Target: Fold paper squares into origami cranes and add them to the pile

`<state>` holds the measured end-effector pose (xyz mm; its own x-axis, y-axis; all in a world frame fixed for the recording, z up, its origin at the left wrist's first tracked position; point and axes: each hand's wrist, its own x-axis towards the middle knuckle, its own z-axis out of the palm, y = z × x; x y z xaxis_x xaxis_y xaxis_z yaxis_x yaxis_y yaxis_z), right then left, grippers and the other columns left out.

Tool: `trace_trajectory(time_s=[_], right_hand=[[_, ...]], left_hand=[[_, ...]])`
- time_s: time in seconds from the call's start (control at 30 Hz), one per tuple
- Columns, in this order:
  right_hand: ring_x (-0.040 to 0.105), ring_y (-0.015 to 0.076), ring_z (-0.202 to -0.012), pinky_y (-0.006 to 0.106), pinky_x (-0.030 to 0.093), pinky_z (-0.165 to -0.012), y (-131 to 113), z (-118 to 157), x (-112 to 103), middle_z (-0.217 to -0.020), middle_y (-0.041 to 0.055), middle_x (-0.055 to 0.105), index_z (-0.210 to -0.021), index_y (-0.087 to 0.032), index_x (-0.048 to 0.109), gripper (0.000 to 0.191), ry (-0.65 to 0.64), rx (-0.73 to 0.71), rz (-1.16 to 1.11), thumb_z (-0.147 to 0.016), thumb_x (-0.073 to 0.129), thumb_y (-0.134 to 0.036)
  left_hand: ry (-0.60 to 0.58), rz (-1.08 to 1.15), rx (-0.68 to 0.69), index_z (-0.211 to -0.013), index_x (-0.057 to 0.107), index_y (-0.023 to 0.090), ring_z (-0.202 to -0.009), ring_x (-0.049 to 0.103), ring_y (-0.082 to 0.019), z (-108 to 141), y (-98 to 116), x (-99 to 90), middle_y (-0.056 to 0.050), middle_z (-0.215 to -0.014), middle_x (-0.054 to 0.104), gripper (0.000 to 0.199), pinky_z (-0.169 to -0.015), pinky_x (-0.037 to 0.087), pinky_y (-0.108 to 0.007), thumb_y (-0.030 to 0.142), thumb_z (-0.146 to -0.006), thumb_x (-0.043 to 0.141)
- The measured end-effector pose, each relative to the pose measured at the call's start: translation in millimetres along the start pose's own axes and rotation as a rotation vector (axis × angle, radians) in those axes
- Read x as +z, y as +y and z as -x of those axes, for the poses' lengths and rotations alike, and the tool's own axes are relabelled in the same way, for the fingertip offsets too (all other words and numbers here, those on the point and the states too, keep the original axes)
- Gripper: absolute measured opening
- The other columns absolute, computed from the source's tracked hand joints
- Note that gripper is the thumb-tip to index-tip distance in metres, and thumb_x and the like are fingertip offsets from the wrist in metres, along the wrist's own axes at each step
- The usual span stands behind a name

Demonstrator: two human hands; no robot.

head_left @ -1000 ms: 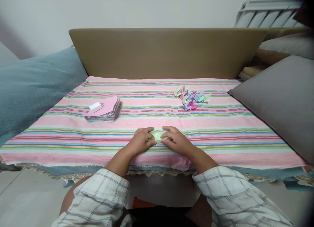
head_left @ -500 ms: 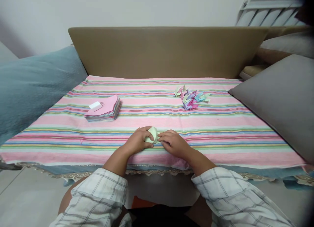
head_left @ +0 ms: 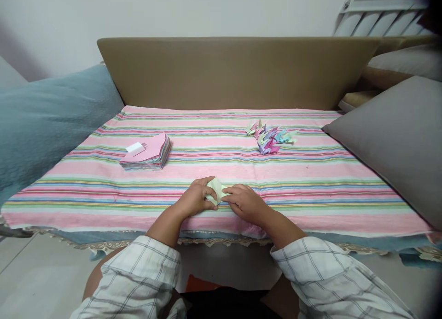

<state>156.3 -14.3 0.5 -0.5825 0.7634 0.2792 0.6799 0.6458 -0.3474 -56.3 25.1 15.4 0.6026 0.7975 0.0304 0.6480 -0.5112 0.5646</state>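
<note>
A pale green piece of folded paper point(head_left: 216, 186) lies between my hands near the front of the striped cloth. My left hand point(head_left: 197, 197) is closed around its left side, with fingers at the upper edge and middle and the thumb at the lower edge. At the paper's right end, my right hand point(head_left: 243, 200) pinches it between fingers and thumb. Part of the paper is hidden under the left fingers.
Several folded paper cranes point(head_left: 269, 138) sit in a cluster at the back right. To the left, a white plug adapter point(head_left: 135, 148) rests on a stack of coloured paper point(head_left: 152, 154). A grey cushion point(head_left: 390, 139) leans at right, a blue cushion point(head_left: 58, 121) at left.
The paper's middle looks flatter and more angular than the rounded, raised shape before. My right fingers have drawn closer together on its right end. Both hands stay nearly in place.
</note>
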Motion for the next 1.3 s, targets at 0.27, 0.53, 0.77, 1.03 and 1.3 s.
trace_trajectory(time_s=[0.27,0.53,0.77,1.03,1.3], right_hand=[[0.052,0.0220,-0.107,0.040,0.040,-0.091,0.0,0.3,-0.7,-0.121,0.0039,0.061,-0.105,-0.026,0.067,0.030,-0.039,-0.011,0.019,-0.085,0.047,-0.016],[0.052,0.0222,-0.106,0.039,0.039,-0.090,0.2,-1.3,-2.9,-0.118,0.0034,0.062,-0.106,-0.025,0.066,0.032,-0.043,-0.006,-0.030,-0.084,0.046,-0.014],[0.052,0.0213,-0.104,0.038,0.038,-0.089,1.4,-1.4,-1.8,-0.110,0.0045,0.064,-0.102,-0.024,0.067,0.031,-0.022,-0.001,-0.080,-0.083,0.046,-0.012],[0.055,0.0197,-0.102,0.036,0.040,-0.090,2.5,-2.7,-3.5,-0.107,0.0056,0.065,-0.104,-0.020,0.063,0.036,0.017,0.075,-0.232,-0.078,0.041,-0.008],[0.061,0.0186,-0.094,0.035,0.044,-0.084,0.6,-4.1,-7.8,-0.097,0.0057,0.067,-0.102,-0.021,0.048,0.027,0.199,0.394,-0.695,-0.092,0.034,-0.041]], left_hand=[[0.004,0.004,0.024,-0.087,0.074,0.028,-0.127,0.038,-0.030,0.2,0.2,0.7,-0.006,-0.140,0.040,0.028,-0.105,0.030,-0.041,0.033,-0.060,0.079],[0.008,-0.029,0.045,-0.086,0.074,0.029,-0.129,0.036,-0.028,0.0,1.5,0.3,-0.006,-0.138,0.044,0.016,-0.105,0.028,-0.044,0.038,-0.074,0.066],[0.021,-0.024,0.035,-0.088,0.073,0.027,-0.127,0.039,-0.028,-1.2,0.0,1.1,-0.007,-0.140,0.041,0.020,-0.105,0.029,-0.043,0.037,-0.071,0.069],[0.064,0.018,0.059,-0.087,0.073,0.024,-0.124,0.044,-0.028,-2.3,5.6,-1.8,-0.009,-0.136,0.047,0.024,-0.104,0.032,-0.039,0.034,-0.065,0.075],[0.099,-0.036,0.076,-0.084,0.073,0.024,-0.120,0.048,-0.028,-3.8,8.4,0.2,-0.008,-0.133,0.051,0.022,-0.101,0.033,-0.044,0.038,-0.067,0.073]])
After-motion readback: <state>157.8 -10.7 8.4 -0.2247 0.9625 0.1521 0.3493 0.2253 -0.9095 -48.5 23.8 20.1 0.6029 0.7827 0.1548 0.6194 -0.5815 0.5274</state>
